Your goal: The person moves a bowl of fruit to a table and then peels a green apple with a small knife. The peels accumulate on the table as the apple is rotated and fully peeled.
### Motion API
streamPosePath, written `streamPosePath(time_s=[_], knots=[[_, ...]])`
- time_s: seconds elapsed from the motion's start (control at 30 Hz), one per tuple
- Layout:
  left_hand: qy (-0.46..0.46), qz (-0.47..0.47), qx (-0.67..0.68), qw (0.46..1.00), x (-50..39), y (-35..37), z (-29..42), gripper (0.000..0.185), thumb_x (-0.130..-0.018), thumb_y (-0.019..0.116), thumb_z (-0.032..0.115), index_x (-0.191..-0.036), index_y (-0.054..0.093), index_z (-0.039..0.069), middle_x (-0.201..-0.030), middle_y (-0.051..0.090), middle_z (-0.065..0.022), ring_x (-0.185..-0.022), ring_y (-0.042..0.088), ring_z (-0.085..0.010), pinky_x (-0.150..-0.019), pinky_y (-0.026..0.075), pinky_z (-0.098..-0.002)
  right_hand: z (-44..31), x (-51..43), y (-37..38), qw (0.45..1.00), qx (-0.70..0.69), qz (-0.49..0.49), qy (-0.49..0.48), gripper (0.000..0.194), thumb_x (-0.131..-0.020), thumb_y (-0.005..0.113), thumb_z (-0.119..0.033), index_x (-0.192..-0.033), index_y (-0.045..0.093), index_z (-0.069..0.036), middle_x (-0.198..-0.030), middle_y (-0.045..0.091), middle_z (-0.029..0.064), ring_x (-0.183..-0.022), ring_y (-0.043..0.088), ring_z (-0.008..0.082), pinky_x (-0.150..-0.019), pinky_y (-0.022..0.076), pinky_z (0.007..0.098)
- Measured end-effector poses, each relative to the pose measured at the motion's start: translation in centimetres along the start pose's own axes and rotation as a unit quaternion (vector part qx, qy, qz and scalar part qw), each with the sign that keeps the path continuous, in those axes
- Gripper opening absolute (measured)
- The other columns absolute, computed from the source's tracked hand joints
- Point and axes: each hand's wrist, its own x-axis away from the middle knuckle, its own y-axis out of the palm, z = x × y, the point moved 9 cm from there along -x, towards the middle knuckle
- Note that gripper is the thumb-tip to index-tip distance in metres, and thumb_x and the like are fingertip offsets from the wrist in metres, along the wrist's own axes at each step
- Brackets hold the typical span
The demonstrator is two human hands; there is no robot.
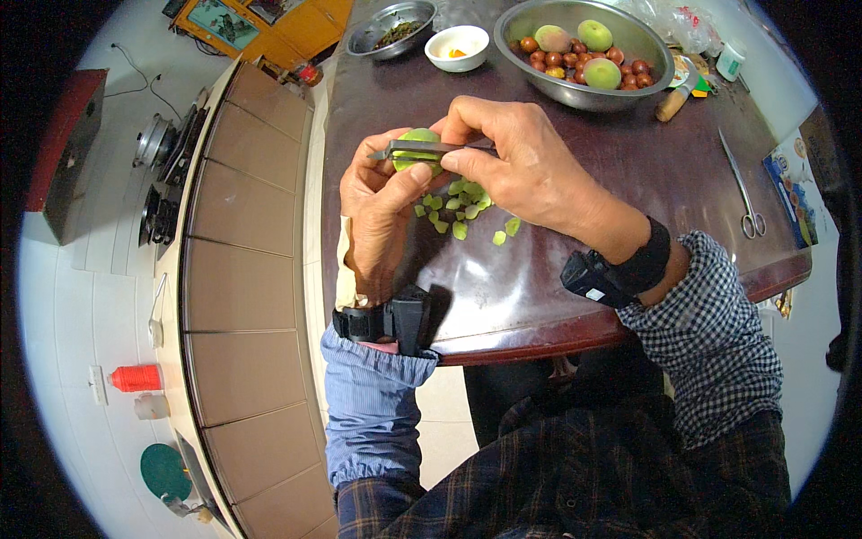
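Observation:
My left hand (pixel 384 195) grips a round green fruit (pixel 419 137), its thumb on the near side and fingers wrapped around the far side. Across the fruit lies the blade of a dark-handled peeler (pixel 412 149), which my right hand (pixel 515 158) pinches between thumb and fingers. Blade and fruit appear to touch. On the tabletop just below the hands, small pale-green peelings (pixel 465 201) lie scattered, some heaped together. Part of the fruit is hidden by my fingers and the peeler.
Beyond my hands stands a steel basin (pixel 584 101) of green fruits and brown jujube-like fruits. A white bowl (pixel 456 62) and a steel bowl (pixel 397 50) with dark greens sit left of it. Scissors (pixel 744 192) and a wooden-handled knife (pixel 673 104) lie right, on the dark table (pixel 646 162).

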Motion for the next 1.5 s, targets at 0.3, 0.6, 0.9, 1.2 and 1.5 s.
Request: streamPosePath(time_s=[0.3,0.6,0.9,1.2,1.5], knots=[[0.019,-0.017,-0.029,0.999,0.3,0.8,0.1,0.045,-0.083,0.075,0.002,-0.124,0.058,-0.002,-0.113,0.07,-0.0157,-0.102,0.07,-0.0232,-0.097,0.057,-0.0401,1.4,-1.0,-1.6,0.995,-0.081,0.049,-0.028,0.012,-0.08,0.069,-0.008,-0.081,0.065,0.003,-0.071,0.068,0.012,-0.065,0.064,0.0161,-0.06,0.0502,0.034],[-0.012,-0.002,0.025,1.0,-0.2,0.2,0.3,0.052,-0.088,0.071,0.011,-0.135,0.053,-0.003,-0.13,0.063,-0.021,-0.12,0.064,-0.0312,-0.105,0.054,-0.0404,0.8,-0.7,-2.6,0.995,-0.015,0.085,-0.04,0.008,-0.086,0.068,-0.006,-0.088,0.063,0.001,-0.077,0.063,0.0025,-0.07,0.058,0.0073,-0.062,0.0457,0.0269],[-0.018,-0.029,0.081,0.996,-0.2,0.4,0.5,0.057,-0.09,0.069,0.013,-0.139,0.046,-0.004,-0.134,0.059,-0.023,-0.127,0.059,-0.0326,-0.11,0.05,-0.042,-0.5,-0.4,-2.8,0.986,0.057,0.127,-0.096,0.018,-0.082,0.071,-0.011,-0.09,0.059,0.0,-0.078,0.065,0.0167,-0.071,0.066,0.0315,-0.066,0.0507,0.039],[-0.08,-0.014,0.136,0.987,-0.2,0.1,-1.1,0.04,-0.095,0.068,0.011,-0.131,0.055,-0.002,-0.12,0.067,-0.0137,-0.109,0.068,-0.0218,-0.098,0.059,-0.0365,0.1,-0.1,-0.6,0.998,-0.011,0.045,-0.038,0.011,-0.093,0.065,-0.007,-0.1,0.062,0.0,-0.1,0.07,0.0074,-0.088,0.062,0.0078,-0.074,0.0517,0.026],[-0.077,0.007,0.074,0.994,-0.1,-0.5,-1.4,0.034,-0.092,0.07,0.004,-0.124,0.061,-0.002,-0.115,0.069,-0.012,-0.103,0.07,-0.021,-0.094,0.061,-0.0368,-0.4,0.0,-0.9,0.992,0.036,0.09,-0.075,0.011,-0.082,0.067,-0.008,-0.085,0.061,0.001,-0.07,0.063,0.0201,-0.066,0.066,0.0351,-0.061,0.0497,0.0434]])
